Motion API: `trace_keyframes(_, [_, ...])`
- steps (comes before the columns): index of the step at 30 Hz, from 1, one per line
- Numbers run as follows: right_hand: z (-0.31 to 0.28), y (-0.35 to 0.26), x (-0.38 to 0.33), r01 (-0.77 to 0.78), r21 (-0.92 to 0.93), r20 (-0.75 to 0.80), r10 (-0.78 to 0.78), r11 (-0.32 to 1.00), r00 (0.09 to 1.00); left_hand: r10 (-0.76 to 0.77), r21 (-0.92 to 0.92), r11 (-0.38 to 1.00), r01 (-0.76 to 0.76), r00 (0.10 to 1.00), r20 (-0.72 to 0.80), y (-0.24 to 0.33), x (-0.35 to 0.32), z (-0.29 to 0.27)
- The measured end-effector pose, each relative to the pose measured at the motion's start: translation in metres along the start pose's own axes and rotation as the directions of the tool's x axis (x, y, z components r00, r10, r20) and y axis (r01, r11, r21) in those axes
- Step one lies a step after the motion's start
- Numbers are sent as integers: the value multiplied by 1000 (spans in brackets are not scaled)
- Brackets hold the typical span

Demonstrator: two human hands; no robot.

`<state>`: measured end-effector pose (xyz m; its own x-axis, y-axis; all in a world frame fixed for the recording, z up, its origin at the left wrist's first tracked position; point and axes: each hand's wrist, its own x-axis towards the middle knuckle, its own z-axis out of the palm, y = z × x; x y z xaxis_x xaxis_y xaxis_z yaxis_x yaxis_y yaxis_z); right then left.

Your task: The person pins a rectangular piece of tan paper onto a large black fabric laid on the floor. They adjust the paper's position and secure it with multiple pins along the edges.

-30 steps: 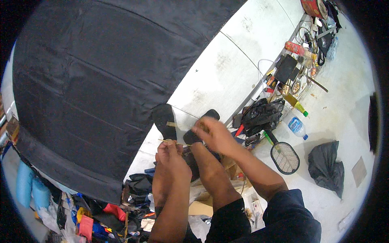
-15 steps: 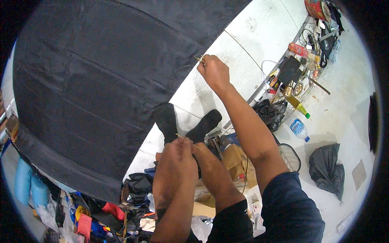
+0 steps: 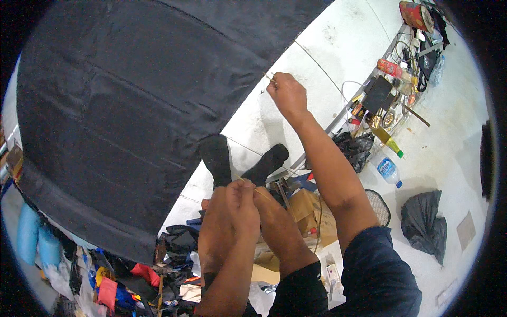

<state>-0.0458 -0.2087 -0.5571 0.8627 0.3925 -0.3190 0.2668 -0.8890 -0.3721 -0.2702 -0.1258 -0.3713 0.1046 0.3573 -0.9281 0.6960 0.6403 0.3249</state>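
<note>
My left hand [image 3: 243, 203] is closed in a pinch over my bent knees, holding a thin, pale tan stick [image 3: 262, 195] that pokes out on both sides of the fingers. Farther forward and to the right, above the white tiles, my right hand [image 3: 288, 96] is closed too. A short, thin yellowish piece [image 3: 270, 78] shows at its fingertips, too small to name surely. To the left of both hands spreads a large black cloth [image 3: 127, 111], its straight edge running just beside the right hand's fingertips. Neither hand visibly touches the cloth.
My feet in black socks stand on white tiles [image 3: 248, 127]. Along the right lie a green-capped bottle [image 3: 389, 141], a clear plastic bottle [image 3: 390, 171], black plastic bags [image 3: 424, 219], cables and small clutter. A cardboard box [image 3: 317, 214] sits beside my knee; mixed bags and cloths [image 3: 108, 290] fill the lower left.
My right hand has shifted slightly to the right, away from the cloth's edge. My left hand with the stick has moved a little to the right and down.
</note>
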Motion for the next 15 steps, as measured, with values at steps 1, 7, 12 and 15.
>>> trace_keyframes(1, [-1,0,1,-40,-6,-15,40,999,999,-21,29,999,21,1000,5,9,-2,2])
trace_keyframes(7, [2,-2,6,27,14,-10,-27,1000,1000,-36,39,999,35,999,11,16,-4,3])
trace_keyframes(12, [0,-5,4,87,83,72,-93,993,993,-47,36,998,46,999,8,21,-9,7])
trace_keyframes(15, [-6,9,6,-19,51,34,17,999,999,-13,67,998,12,1000,6,19,-7,5])
